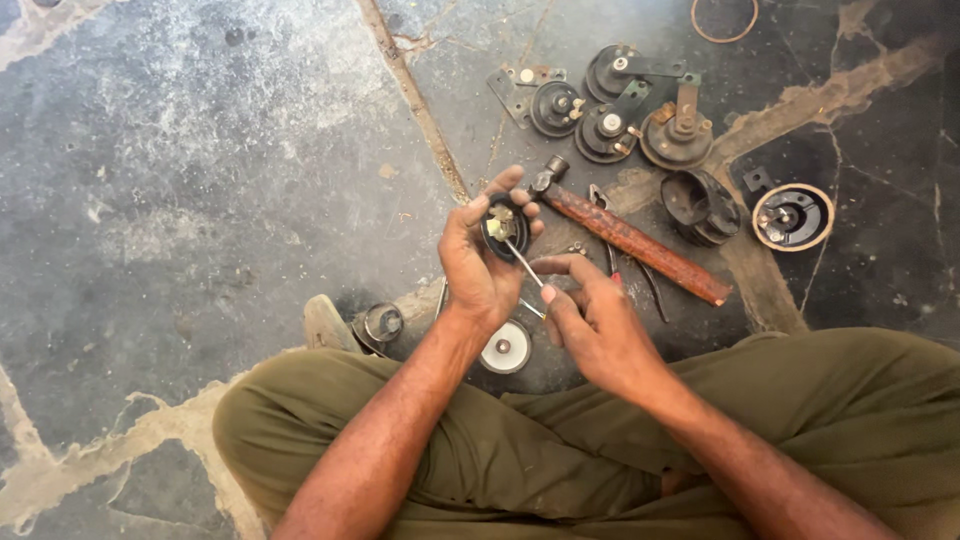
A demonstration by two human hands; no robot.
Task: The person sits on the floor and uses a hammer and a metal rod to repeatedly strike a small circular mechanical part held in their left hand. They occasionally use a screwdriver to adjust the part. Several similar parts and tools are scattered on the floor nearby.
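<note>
Left hand [478, 262] closed around small round black metal disc part [505, 226]; right hand [590, 322] pinched thin silver metal rod [524, 262], tip touching disc. Rusty-handled hammer [640, 244] lay just beside.

1. Both forearms are bare to the elbow, with no sleeves, watch or bands in view.
2. The left hand [478, 268] and right hand [596, 325] wear no gloves or rings.
3. Olive-green trousers [520, 450] cover both legs, the cloth loose and creased below the hands.
</note>
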